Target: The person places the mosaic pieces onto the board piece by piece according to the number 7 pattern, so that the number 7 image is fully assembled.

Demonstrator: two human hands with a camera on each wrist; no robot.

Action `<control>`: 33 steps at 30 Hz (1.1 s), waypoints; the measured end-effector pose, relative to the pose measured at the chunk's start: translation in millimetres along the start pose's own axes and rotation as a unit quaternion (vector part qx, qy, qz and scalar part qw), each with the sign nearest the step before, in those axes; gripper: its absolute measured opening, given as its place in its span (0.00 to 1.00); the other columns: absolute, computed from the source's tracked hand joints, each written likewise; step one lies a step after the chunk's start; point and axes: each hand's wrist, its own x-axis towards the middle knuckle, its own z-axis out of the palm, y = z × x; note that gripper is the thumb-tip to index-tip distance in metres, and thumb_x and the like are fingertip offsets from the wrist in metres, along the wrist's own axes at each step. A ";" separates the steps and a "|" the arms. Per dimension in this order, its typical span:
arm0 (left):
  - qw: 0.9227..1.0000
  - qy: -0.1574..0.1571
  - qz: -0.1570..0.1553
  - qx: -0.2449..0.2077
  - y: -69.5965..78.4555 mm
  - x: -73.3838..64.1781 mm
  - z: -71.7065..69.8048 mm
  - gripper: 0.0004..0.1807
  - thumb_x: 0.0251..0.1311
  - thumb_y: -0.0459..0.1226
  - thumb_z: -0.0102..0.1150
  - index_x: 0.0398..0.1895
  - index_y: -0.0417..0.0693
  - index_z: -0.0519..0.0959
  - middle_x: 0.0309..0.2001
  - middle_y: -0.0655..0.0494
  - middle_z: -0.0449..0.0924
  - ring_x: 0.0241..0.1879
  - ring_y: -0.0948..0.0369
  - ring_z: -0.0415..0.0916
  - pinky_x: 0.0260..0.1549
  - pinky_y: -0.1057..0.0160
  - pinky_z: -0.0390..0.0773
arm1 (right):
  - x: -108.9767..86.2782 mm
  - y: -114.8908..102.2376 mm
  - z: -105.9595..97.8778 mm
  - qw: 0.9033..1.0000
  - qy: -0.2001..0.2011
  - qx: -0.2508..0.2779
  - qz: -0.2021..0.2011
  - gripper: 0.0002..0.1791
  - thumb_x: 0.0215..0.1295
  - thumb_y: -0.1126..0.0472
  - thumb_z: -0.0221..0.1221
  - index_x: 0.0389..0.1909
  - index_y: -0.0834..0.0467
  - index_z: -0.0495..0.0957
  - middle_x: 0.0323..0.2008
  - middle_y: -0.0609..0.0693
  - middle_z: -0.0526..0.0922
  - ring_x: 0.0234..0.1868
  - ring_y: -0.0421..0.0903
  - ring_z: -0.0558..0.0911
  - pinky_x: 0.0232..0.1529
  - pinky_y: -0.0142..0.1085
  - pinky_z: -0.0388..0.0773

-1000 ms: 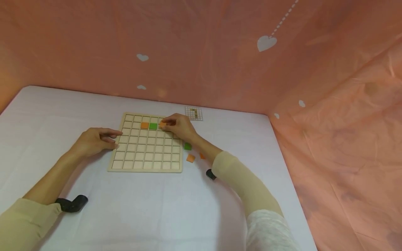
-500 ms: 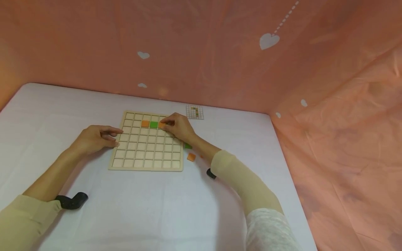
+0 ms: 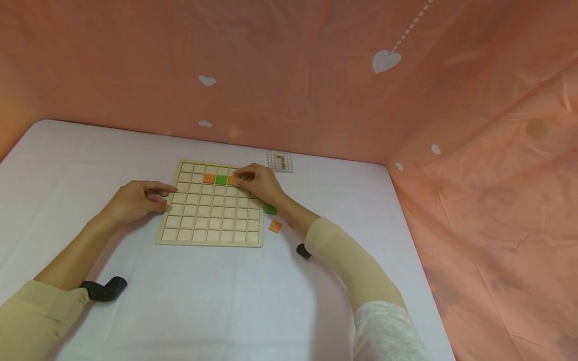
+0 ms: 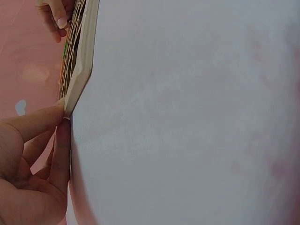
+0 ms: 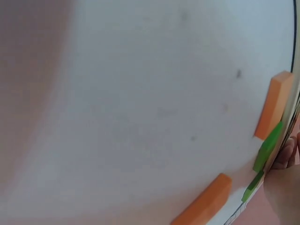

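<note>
A wooden grid board [image 3: 203, 223] lies on the white table. In one of its upper rows sit an orange tile [image 3: 209, 178], a green tile [image 3: 221, 179] and a second orange tile [image 3: 232, 180]. My right hand [image 3: 262, 184] has thumb and finger on that second orange tile, gripping it at its cell. Along the board's left edge, the thumb and index fingertips of my left hand [image 3: 133, 203] rest a little apart; the left wrist view shows this left hand [image 4: 35, 159] touching the board's rim [image 4: 84, 56] from the side.
Right of the board lie a loose green tile [image 3: 271, 209] and an orange tile [image 3: 275, 226]; the right wrist view shows several loose tiles, including a green one [image 5: 267, 147]. A pattern card [image 3: 280, 162] lies behind. Peach cloth [image 3: 289, 75] hangs beyond the table.
The orange tile under my right fingers has gone from slightly raised and tilted to lying level in its cell. My left hand stays at the board's edge.
</note>
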 end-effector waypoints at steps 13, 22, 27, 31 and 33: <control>1.000 0.004 -0.004 0.004 0.8 0.4 -0.9 0.29 0.60 0.42 0.68 0.63 0.40 0.76 0.57 0.34 0.77 0.53 0.42 0.76 0.55 0.41 0.66 | -15.0 6.9 -12.9 0.996 0.024 0.080 0.030 0.14 0.62 0.63 0.68 0.49 0.58 0.85 0.44 0.48 0.86 0.41 0.40 0.83 0.43 0.30 0.79; 1.000 -0.002 -0.003 -0.005 1.2 -0.5 0.4 0.29 0.59 0.41 0.68 0.63 0.40 0.76 0.47 0.40 0.85 0.54 0.41 0.75 0.57 0.39 0.64 | -30.5 17.2 -31.4 0.994 0.043 0.078 0.063 0.13 0.63 0.64 0.67 0.49 0.56 0.85 0.43 0.45 0.85 0.44 0.41 0.82 0.45 0.32 0.79; 1.000 0.000 -0.002 -0.004 1.3 -0.7 0.2 0.29 0.59 0.41 0.68 0.63 0.40 0.76 0.48 0.39 0.84 0.53 0.42 0.76 0.56 0.41 0.65 | -36.0 26.0 -41.5 0.994 0.064 0.057 0.061 0.13 0.62 0.65 0.67 0.49 0.56 0.85 0.43 0.48 0.85 0.43 0.43 0.82 0.46 0.33 0.79; 1.000 0.003 0.000 0.001 0.9 -0.9 0.2 0.29 0.60 0.42 0.68 0.63 0.40 0.76 0.49 0.38 0.83 0.52 0.43 0.77 0.55 0.41 0.67 | -40.0 34.3 -46.7 0.994 0.073 0.048 0.057 0.14 0.61 0.65 0.68 0.49 0.57 0.85 0.43 0.50 0.85 0.43 0.45 0.83 0.46 0.34 0.79; 1.000 0.005 0.000 0.003 0.5 -1.0 0.2 0.29 0.60 0.41 0.68 0.63 0.40 0.76 0.49 0.38 0.83 0.52 0.43 0.77 0.55 0.41 0.67 | -42.3 37.2 -48.1 0.995 0.072 0.045 0.058 0.15 0.61 0.65 0.69 0.49 0.58 0.85 0.46 0.51 0.84 0.45 0.45 0.84 0.48 0.33 0.79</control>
